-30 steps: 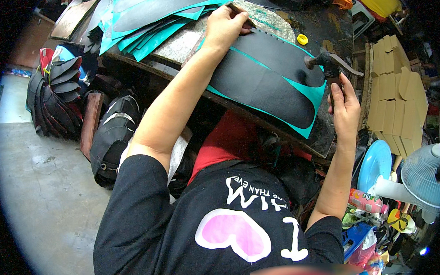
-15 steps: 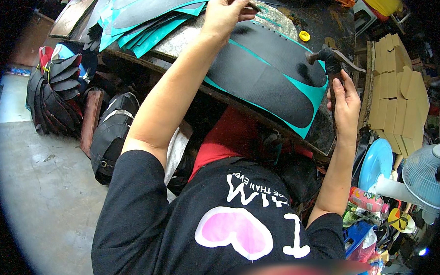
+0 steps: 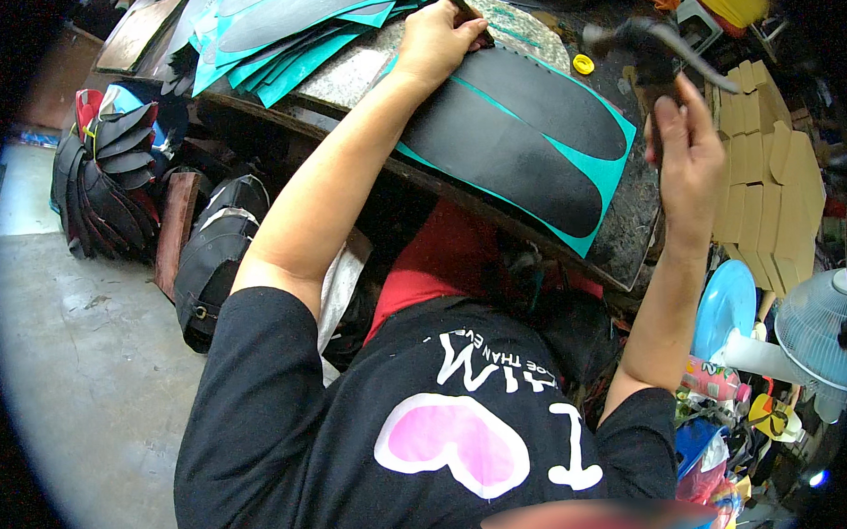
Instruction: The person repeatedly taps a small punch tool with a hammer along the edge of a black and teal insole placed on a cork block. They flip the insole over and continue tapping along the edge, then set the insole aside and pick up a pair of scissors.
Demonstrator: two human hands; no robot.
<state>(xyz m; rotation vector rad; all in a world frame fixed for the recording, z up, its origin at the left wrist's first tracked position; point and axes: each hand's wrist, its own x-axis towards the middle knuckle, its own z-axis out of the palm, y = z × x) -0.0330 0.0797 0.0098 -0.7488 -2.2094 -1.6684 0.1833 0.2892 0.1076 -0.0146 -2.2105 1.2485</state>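
My left hand (image 3: 436, 45) is closed around a short dark punch-like tool (image 3: 473, 26), whose lower end is at the far left edge of a black-and-teal sheet. A row of small marks runs along that edge. On the teal sheet (image 3: 597, 174) are black sole-shaped panels (image 3: 504, 157), lying flat on the workbench. Raised to the right of the sheet, my right hand (image 3: 688, 149) grips a hammer (image 3: 648, 47) by its handle. Motion blurs the hammer, and its head stands apart from the punch.
More teal-and-black sheets (image 3: 314, 33) are piled at the bench's left, beside a pale round slab (image 3: 526, 24). A yellow ring (image 3: 582, 65) lies behind the sheet. Cardboard boxes (image 3: 760, 184) and a fan (image 3: 814, 328) stand at right; bundled black pieces (image 3: 108, 174) hang at left.
My right hand has lifted the hammer up and to the right. My left hand has shifted slightly right and nearer with the punch, bringing it to the sheet's edge.
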